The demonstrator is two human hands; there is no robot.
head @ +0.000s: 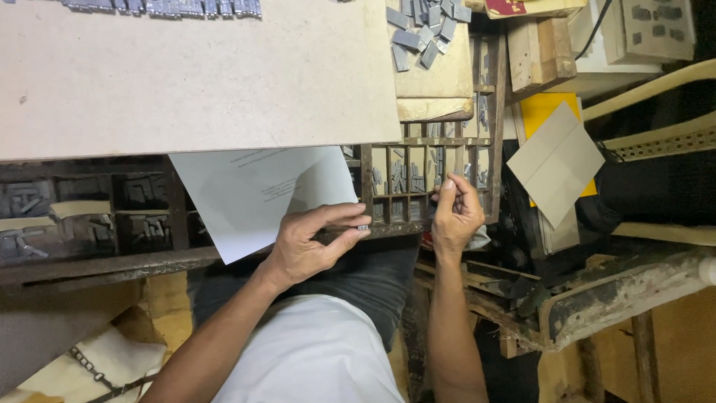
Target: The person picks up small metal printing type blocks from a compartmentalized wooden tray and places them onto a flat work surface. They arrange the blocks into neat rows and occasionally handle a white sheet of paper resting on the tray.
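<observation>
fingers of the left hand [309, 246] curl around a narrow metal stick [350, 230] at the front edge of the wooden type case [425, 142], thumb pressed along it, while the right hand [455, 216] pinches a small piece, too tiny to make out, fingertips together over the case's small compartments. white printed sheet [253, 195] lies tucked under the pale board [194, 75], beside a yellow package [544, 112] under a grey folded card [556, 164], with little open room between.

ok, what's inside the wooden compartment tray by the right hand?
The wooden tray has small grey metal pieces standing in its open cells. The board and the white paper sheet cover the cells further left.
</observation>
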